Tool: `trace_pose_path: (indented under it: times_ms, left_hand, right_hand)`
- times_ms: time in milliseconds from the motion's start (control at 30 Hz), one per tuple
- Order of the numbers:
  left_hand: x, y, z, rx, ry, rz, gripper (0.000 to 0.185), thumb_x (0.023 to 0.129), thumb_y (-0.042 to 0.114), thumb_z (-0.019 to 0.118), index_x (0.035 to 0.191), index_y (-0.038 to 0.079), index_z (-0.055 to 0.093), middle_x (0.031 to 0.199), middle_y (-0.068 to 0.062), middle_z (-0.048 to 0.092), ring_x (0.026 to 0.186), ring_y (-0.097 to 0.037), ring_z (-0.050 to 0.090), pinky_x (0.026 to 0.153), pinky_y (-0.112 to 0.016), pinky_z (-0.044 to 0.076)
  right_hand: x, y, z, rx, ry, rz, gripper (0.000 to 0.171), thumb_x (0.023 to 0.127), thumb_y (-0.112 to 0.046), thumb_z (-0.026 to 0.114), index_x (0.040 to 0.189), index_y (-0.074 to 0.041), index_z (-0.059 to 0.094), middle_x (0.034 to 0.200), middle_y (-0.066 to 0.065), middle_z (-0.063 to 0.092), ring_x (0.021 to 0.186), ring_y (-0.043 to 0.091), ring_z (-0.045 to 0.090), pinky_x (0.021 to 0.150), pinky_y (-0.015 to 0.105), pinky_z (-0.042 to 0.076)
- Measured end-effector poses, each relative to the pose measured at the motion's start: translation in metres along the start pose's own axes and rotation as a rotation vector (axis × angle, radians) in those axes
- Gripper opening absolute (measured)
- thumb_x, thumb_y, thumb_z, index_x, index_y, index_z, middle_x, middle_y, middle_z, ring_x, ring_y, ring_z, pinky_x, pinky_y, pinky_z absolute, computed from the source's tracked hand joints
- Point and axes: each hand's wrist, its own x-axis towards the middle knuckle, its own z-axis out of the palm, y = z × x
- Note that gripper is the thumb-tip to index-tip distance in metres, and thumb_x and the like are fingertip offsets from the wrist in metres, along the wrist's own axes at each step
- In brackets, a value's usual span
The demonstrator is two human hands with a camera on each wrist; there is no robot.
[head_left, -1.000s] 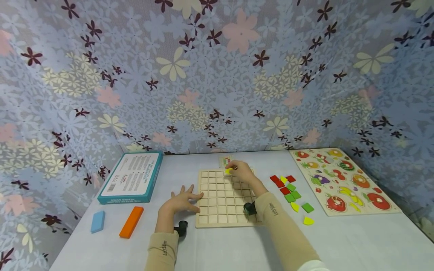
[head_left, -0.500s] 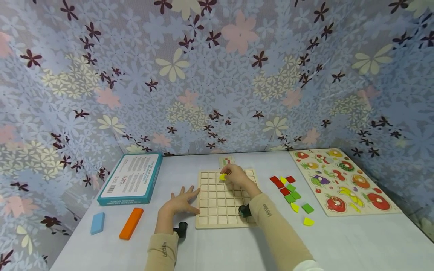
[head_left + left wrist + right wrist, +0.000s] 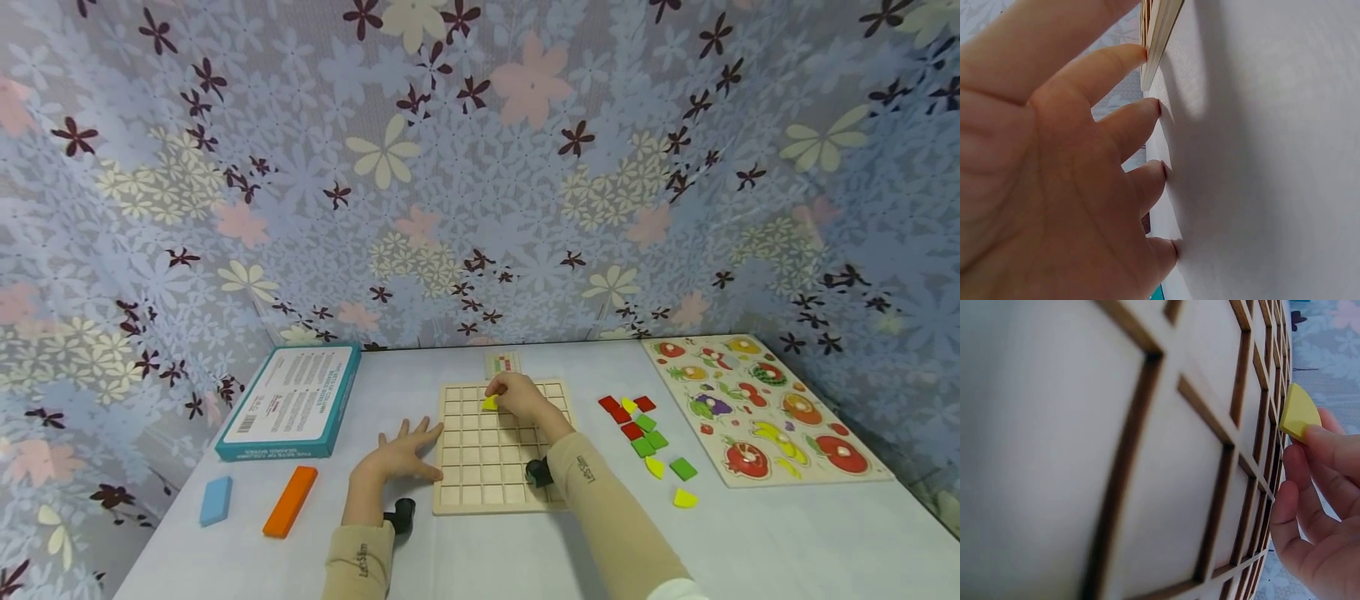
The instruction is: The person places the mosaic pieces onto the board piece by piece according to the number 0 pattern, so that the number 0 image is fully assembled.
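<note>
The right hand (image 3: 519,397) covers most of the yellow piece (image 3: 490,404) in the head view, so only a small yellow corner shows at the fingertips. The right wrist view shows it better: a flat wedge with one curved edge, its far side hidden behind the fingers (image 3: 1325,447). Whether it already touches the grid board (image 3: 480,450) cannot be told. The left wrist view is filled by the palm, and only a thin edge of the board shows at the top of that frame.

The yellow piece is plain bright yellow, shaped like a quarter circle, and sits over the upper middle squares of the board, near the centre of the head view. The right hand pinches it between curled fingertips and thumb.

The left hand (image 3: 397,454) lies with fingers spread and nearly straight on the table (image 3: 750,542), holding nothing, fingertips at the board's left edge.

Right of the board lie loose red, green and yellow pieces (image 3: 645,433).
</note>
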Motion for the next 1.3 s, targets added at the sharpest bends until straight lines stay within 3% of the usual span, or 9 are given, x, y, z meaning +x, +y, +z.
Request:
trace_pose_path:
  times_ms: [333, 733, 1000, 1300]
  left_hand:
    - [0.0009, -0.0001, -0.0008, -0.009, -0.005, 0.001, 0.083, 0.069, 0.026, 0.078, 0.141, 0.012, 0.039, 0.151, -0.017, 0.02, 0.139, -0.043, -0.001, 0.102, -0.067, -0.011]
    - [-0.0007, 0.0004, -0.0018, -0.005, -0.008, 0.004, 0.083, 0.07, 0.025, 0.078, 0.141, 0.011, 0.038, 0.151, -0.018, 0.02, 0.139, -0.043, -0.001, 0.102, -0.067, -0.011]
    - [0.0009, -0.0023, 0.0008, -0.004, -0.015, 0.006, 0.083, 0.07, 0.026, 0.077, 0.142, 0.012, 0.037, 0.151, -0.017, 0.019, 0.139, -0.043, -0.001, 0.102, -0.067, -0.011]
    - [-0.0002, -0.0004, -0.0002, -0.014, -0.001, 0.012, 0.084, 0.069, 0.025, 0.078, 0.141, 0.011, 0.038, 0.151, -0.018, 0.02, 0.139, -0.043, 0.0, 0.102, -0.067, -0.011]
  right_hand:
    - [0.0043, -0.0011, 0.0015, -0.064, -0.029, -0.031, 0.015, 0.087, 0.006, 0.054, 0.091, -0.003, 0.066, 0.092, 0.007, 0.062, 0.089, 0.021, 0.058, 0.073, 0.031, 0.051]
    - [0.0036, -0.0064, 0.0054, -0.315, -0.022, -0.08, 0.016, 0.086, 0.001, 0.059, 0.093, -0.007, 0.071, 0.097, 0.009, 0.063, 0.093, 0.025, 0.059, 0.081, 0.037, 0.05]
    - [0.0033, -0.0052, 0.008, -0.395, -0.019, -0.087, 0.012, 0.087, -0.003, 0.06, 0.09, -0.01, 0.068, 0.088, 0.005, 0.059, 0.081, 0.019, 0.055, 0.07, 0.033, 0.048]
    - [0.0046, -0.0066, 0.0053, -0.433, -0.018, -0.06, 0.014, 0.087, -0.005, 0.06, 0.091, -0.012, 0.071, 0.098, 0.006, 0.064, 0.094, 0.023, 0.06, 0.079, 0.036, 0.051]
